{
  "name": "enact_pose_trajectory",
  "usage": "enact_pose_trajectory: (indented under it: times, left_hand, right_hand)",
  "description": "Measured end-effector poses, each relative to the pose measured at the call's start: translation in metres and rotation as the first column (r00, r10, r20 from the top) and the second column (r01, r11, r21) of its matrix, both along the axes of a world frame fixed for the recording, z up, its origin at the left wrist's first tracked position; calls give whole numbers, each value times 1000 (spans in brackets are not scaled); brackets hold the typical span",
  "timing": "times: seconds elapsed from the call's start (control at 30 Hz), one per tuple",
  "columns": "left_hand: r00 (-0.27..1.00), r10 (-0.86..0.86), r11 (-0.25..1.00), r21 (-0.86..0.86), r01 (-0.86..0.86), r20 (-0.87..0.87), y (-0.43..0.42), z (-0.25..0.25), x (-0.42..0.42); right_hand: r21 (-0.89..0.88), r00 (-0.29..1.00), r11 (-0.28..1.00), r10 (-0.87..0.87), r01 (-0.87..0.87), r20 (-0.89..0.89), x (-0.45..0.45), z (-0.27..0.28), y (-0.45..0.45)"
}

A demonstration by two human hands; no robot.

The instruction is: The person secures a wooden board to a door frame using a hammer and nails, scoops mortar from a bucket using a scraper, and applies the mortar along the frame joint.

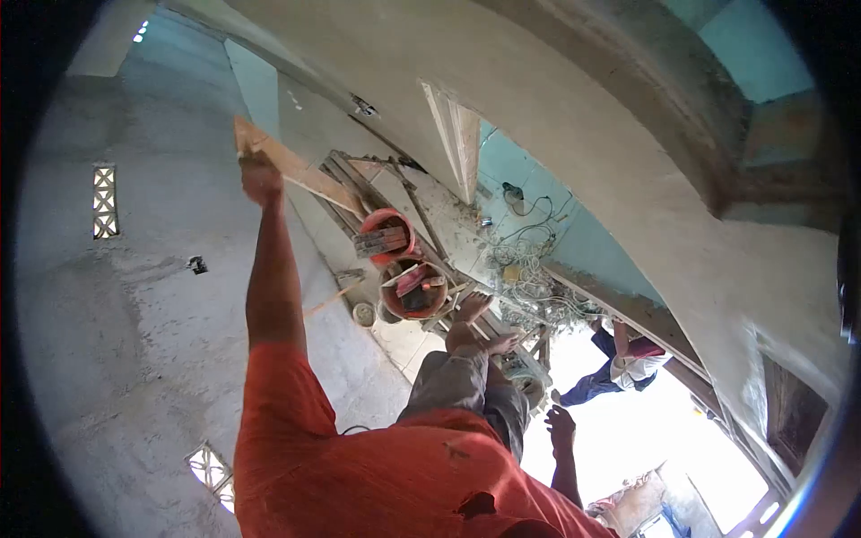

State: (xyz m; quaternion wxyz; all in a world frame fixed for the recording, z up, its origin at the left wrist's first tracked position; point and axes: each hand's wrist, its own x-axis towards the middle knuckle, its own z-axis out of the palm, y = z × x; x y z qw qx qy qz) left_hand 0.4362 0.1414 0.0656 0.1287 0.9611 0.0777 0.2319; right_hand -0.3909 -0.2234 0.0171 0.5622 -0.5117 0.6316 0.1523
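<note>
My left hand (261, 178) is closed around the upper end of a long wooden board (309, 177), my arm stretched out beside the grey plastered wall (170, 296). The board slants down toward an orange bucket (389, 221), over whose rim lies a wooden block-like tool (381, 241). Close by stands a second bucket (386, 296) with several tools and a reddish piece in it. Away from these, my right hand (561, 429) hangs low beside my body, dark against the bright floor. Its fingers are apart and nothing shows in them.
My bare feet (473, 308) are on a raised plank scaffold (430, 229). Cables and rubble (529, 273) litter the floor below. Another person (619, 368) is down at the right. A small pot (363, 314) stands near the wall, and ventilation blocks (105, 202) pierce it.
</note>
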Motion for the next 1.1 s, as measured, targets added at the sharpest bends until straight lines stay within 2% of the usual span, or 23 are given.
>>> enact_pose_trajectory:
  times: [0.07,0.1,0.2,0.23,0.27,0.3,0.33,0.4,0.43,0.5,0.53,0.6,0.67,0.7,0.73,0.77,0.8,0.83,0.9,0.93,1.0,1.03,1.1]
  left_hand:
    - [979,-80,995,-36,89,185,24,47,-41]
    - [978,-82,995,-31,90,194,28,77,-62]
    - [935,-296,942,-101,320,195,22,158,-136]
    - [908,-348,920,-100,378,232,18,177,-155]
    - [920,-361,921,-97,378,156,12,202,-176]
    - [921,-380,917,-97,387,89,-2,231,-192]
    - [884,-450,867,-178,466,124,-24,261,-209]
    - [851,-512,838,-146,525,118,-56,313,-231]
    - [831,-550,819,-145,555,78,-63,332,-237]
    - [728,-650,731,-83,678,218,-90,368,-257]
    - [663,-721,653,-122,747,202,-88,376,-256]
    - [495,-813,418,-284,863,307,-127,401,-276]
    - [326,-873,256,-229,939,361,-183,434,-319]
    - [246,-896,173,-220,960,371,-203,434,-337]
    - [223,-906,107,-315,943,361,-219,430,-355]
    - [127,-930,21,-293,956,346,-234,425,-364]
    - [29,-944,-68,-278,958,328,-249,421,-375]
    - [-149,-947,-198,-155,968,284,-267,421,-372]
    - [-283,-896,-316,-43,948,343,-309,424,-412]
    - [-325,-885,-353,-25,935,335,-328,430,-432]
    - [-425,-830,-534,-298,791,361,-363,440,-474]
    - [-476,-812,-571,-293,767,336,-377,441,-489]
    - [-427,-823,-554,-363,749,376,-405,435,-521]
  right_hand:
    - [14,999,999,45,-45,25,5,-5,-1]
    - [-16,994,996,90,-89,68,-2,-19,-2]
    - [-270,926,931,307,-245,220,-47,-88,-1]
    - [-226,959,956,227,-187,167,-26,-89,-7]
    - [-233,950,939,285,-251,127,23,-27,-10]
    - [-382,880,857,437,-346,185,40,-14,-15]
    - [-528,793,746,574,-405,204,50,-4,-19]
    - [-550,834,773,503,-317,226,92,37,-21]
    - [-463,850,843,437,-273,295,114,69,-24]
    - [-340,839,929,297,-144,455,139,93,-24]
    - [-311,809,949,229,-61,542,143,92,-24]
    - [-465,741,881,370,-89,560,162,163,-27]
    - [-686,658,724,549,-67,516,162,204,-27]
    - [-691,696,723,495,3,520,160,215,-24]
    - [-731,646,680,533,57,546,158,222,-23]
    - [-767,587,633,584,103,561,153,228,-25]
    - [-767,600,626,562,141,569,145,231,-26]
    - [-806,628,557,558,202,543,147,236,-25]
    - [-860,703,430,521,275,485,129,239,-20]
    - [-853,713,420,491,309,501,121,243,-19]
    - [-846,780,255,331,467,531,103,248,-15]
    - [-865,823,178,268,469,501,94,248,-19]
    - [-864,855,129,129,487,502,84,234,-28]
